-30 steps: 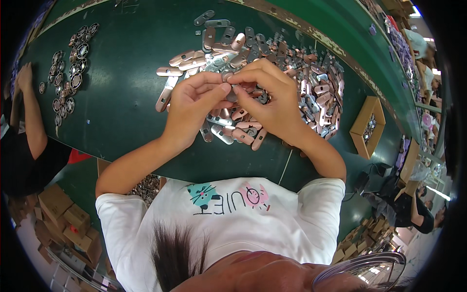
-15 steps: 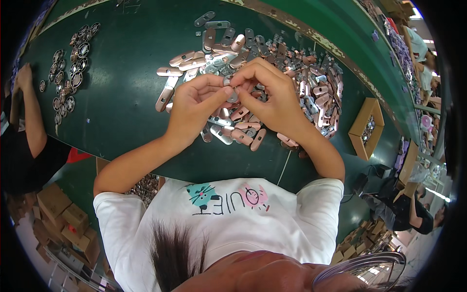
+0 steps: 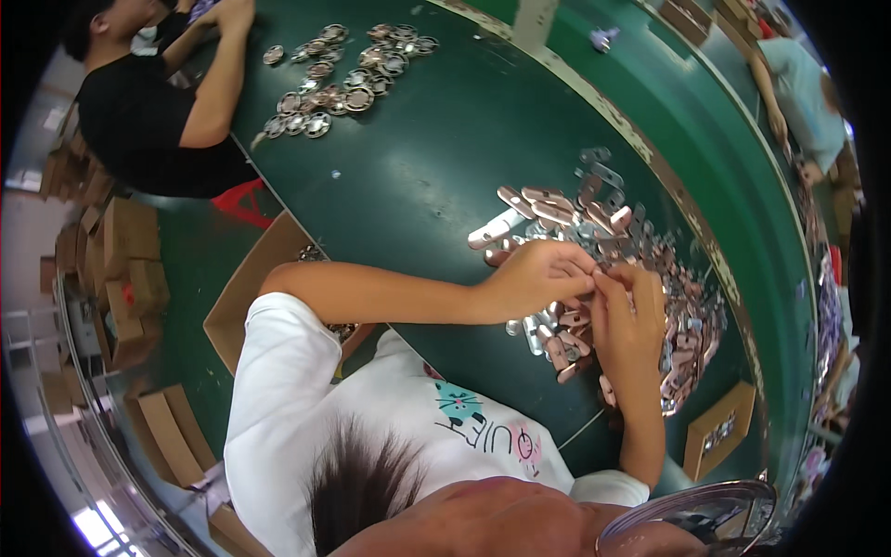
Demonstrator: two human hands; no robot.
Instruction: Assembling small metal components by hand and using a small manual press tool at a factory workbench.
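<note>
Over a loose heap of metal plates [image 3: 561,357], the fingertips of both my hands meet in a pinch. My left hand [image 3: 543,278] comes in from the left with its fingers curled. Facing it, my right hand [image 3: 633,311] has thumb and forefinger pressed together at the same spot. Whatever lies between the fingertips is too small and covered to make out. The plates are long with rounded ends, copper-pink and silver, several with a dark slot. My hands and right forearm hide part of the heap.
Round metal parts with openwork faces [image 3: 357,99] lie in clusters at the far left of the green table [image 3: 408,186]. A co-worker in a black shirt [image 3: 139,121] sits there. Cardboard boxes with small parts stand at the left table edge [image 3: 232,311] and at right [image 3: 745,413].
The view has swung left, so hands and heap appear farther right and lower. The silver rounded piece seen between my fingers earlier no longer shows. My hands remain pinched together.
</note>
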